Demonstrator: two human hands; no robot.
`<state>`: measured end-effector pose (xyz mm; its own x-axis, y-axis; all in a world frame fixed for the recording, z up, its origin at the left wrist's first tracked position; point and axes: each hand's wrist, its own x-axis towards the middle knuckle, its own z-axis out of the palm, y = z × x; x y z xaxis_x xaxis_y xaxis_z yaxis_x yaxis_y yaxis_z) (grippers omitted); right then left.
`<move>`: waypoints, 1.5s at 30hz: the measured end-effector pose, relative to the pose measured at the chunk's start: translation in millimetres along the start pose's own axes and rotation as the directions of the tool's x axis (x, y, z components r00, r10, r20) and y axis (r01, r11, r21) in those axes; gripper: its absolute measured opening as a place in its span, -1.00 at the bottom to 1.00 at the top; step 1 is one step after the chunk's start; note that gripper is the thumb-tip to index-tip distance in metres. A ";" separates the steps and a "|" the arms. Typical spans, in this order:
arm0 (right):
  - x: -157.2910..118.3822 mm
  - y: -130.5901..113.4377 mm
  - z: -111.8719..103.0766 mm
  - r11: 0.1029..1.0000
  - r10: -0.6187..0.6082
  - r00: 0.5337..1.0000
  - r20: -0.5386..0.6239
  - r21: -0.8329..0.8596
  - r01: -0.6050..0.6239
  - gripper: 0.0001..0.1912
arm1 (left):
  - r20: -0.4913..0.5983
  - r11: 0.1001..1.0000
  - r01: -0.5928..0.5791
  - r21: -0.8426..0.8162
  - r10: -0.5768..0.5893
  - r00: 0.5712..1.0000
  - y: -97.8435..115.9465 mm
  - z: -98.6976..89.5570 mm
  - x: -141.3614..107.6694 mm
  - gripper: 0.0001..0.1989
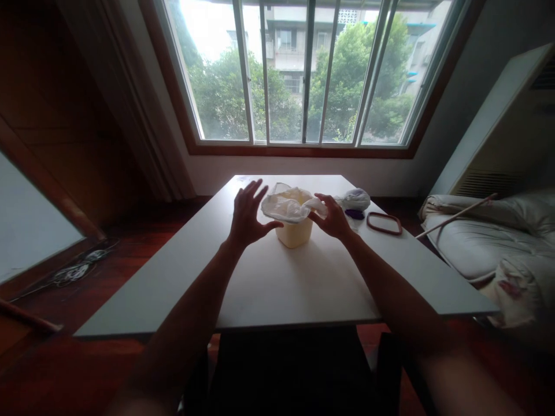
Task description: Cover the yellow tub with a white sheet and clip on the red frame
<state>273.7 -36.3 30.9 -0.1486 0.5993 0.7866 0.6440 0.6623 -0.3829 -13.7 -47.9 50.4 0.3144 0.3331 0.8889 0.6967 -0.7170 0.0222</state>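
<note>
A small cream-coloured bin [295,236] stands on the white table in front of me. A white plastic bag [286,207] lies in its mouth and spreads out over the rim. My left hand [250,215] is beside the bag on the left, fingers spread and thumb reaching toward the front of the bin; nothing is in its grasp. On the right, my right hand [332,216] has thumb and fingers closed on the bag's gathered edge.
To the right on the table [277,294] lie a brown rounded rectangular frame [384,223], a dark purple item [354,214] and a crumpled pale plastic bundle [355,199]. A cushioned seat [498,237] with a stick across it stands at right. Cables [78,270] lie on the left floor.
</note>
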 end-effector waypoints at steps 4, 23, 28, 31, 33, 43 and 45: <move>1.2 -6.2 -1.6 0.998 -0.013 0.999 -0.045 -0.062 0.011 -0.41 | 0.067 0.981 -0.182 -0.064 0.186 0.980 35.4 6.3 6.0 -0.81; 1.8 43.1 -25.2 1.000 0.010 0.989 0.148 -0.021 -0.007 -0.82 | 0.220 0.947 0.115 -0.301 -0.048 0.974 1.9 9.2 -11.4 -0.84; 0.8 48.5 -26.7 0.981 0.041 0.943 0.331 0.166 -0.101 -0.59 | 0.128 0.889 0.252 -0.381 -0.220 0.967 -2.9 10.3 -11.3 -0.59; 5.0 44.8 -29.4 0.845 0.108 0.919 0.378 0.452 -0.285 -0.29 | -0.114 0.900 0.261 -0.348 -0.318 0.941 -7.0 13.7 -7.6 -0.66; 6.6 39.6 -28.3 0.704 0.147 0.924 0.354 0.618 -0.349 -0.25 | -0.071 0.895 0.264 -0.359 -0.308 0.949 -9.8 21.2 -8.6 -0.58; -1.3 19.0 -12.0 0.473 0.198 0.833 0.517 0.694 -0.543 0.01 | 0.443 0.643 0.575 -0.506 -0.378 0.813 -22.1 71.4 -44.9 0.17; -1.0 18.1 -10.8 0.514 0.210 0.828 0.519 0.662 -0.545 -0.05 | 0.562 0.607 0.640 -0.472 -0.352 0.748 -26.0 70.5 -48.4 0.18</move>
<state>293.6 -29.8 28.5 -0.3776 0.8690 0.3197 -0.0852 0.3112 -0.9465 -1.6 -2.2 -25.5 0.3523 0.8460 0.4001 0.3198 -0.5106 0.7981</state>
